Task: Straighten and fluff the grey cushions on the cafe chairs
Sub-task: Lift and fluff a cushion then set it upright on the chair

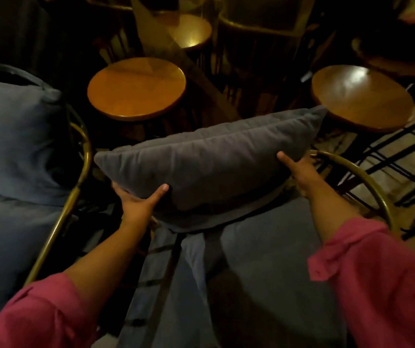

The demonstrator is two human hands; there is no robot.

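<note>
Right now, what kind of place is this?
Most likely a cafe or lounge seating area, dimly lit. Several small round wooden tables stand close together among brass-framed chairs with grey cushions; both hands, left hand and right hand, hold one grey cushion.

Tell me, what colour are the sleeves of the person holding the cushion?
Pink, on both sleeves, seen in the head view, the only one.

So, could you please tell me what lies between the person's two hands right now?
In the head view, the grey cushion spans the gap, gripped at its lower edge by the left hand and right hand.
</note>
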